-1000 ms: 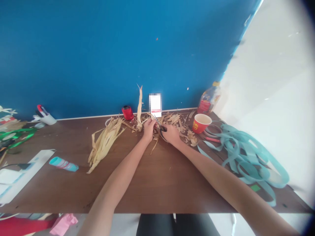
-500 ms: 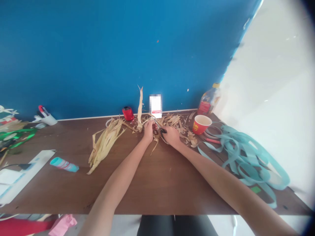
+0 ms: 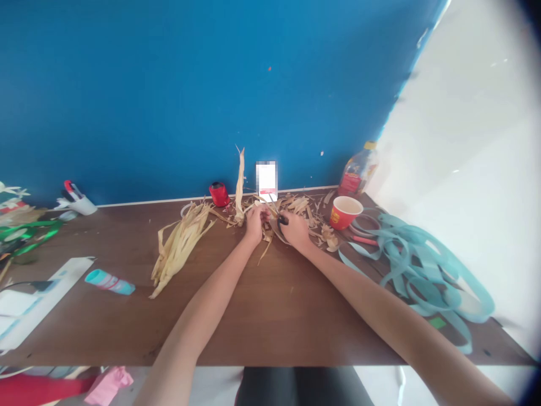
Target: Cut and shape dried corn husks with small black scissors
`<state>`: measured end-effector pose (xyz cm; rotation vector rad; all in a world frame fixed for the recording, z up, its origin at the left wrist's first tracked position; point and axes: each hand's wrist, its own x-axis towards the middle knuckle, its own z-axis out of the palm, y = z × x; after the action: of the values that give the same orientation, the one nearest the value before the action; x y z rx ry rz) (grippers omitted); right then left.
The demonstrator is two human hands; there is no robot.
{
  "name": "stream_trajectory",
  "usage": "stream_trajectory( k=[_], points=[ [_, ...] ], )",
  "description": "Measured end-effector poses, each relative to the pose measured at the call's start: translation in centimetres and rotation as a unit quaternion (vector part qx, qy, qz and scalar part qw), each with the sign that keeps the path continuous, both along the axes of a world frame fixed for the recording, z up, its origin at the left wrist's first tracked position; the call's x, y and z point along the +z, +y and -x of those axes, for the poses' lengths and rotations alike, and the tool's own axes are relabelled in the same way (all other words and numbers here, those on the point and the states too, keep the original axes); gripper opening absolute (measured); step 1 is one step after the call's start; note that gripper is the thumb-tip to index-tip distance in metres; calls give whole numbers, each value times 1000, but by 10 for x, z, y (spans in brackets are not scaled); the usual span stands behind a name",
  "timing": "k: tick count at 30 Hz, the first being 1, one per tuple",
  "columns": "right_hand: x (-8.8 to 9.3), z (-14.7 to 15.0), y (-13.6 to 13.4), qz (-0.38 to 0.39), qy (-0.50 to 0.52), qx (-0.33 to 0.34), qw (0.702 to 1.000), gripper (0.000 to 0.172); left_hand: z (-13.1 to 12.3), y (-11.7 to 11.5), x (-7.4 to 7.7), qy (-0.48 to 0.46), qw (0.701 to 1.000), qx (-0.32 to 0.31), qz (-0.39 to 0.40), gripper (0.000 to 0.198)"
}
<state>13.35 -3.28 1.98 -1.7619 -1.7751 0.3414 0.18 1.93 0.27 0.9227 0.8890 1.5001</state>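
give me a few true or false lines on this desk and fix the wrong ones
1. The right hand holds the scissors. True.
2. The red paper cup lies on its side. False: it stands upright.
3. The large husk bundle lies to the left of the left hand. True.
4. The turquoise ribbon is wound neatly on a spool. False: it lies in a loose, tangled heap.
5. The yellow-capped bottle is behind the red paper cup. True.
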Motion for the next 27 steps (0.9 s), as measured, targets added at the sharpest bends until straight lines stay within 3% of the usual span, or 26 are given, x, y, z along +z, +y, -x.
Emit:
stream_trajectory(
  k=[12,20,27],
  points=[
    [-1,0,1,-1,-4,33,999,25,-1,-4,0,40,999,-20,-24,40],
    [2,2,-1,2,-2,31,1000,24,1,-1,-6,72,995,12,-73,38],
    [1,1,-1,6,-4,24,1000,24,1,0,-3,52,997,21,-62,31]
  ],
)
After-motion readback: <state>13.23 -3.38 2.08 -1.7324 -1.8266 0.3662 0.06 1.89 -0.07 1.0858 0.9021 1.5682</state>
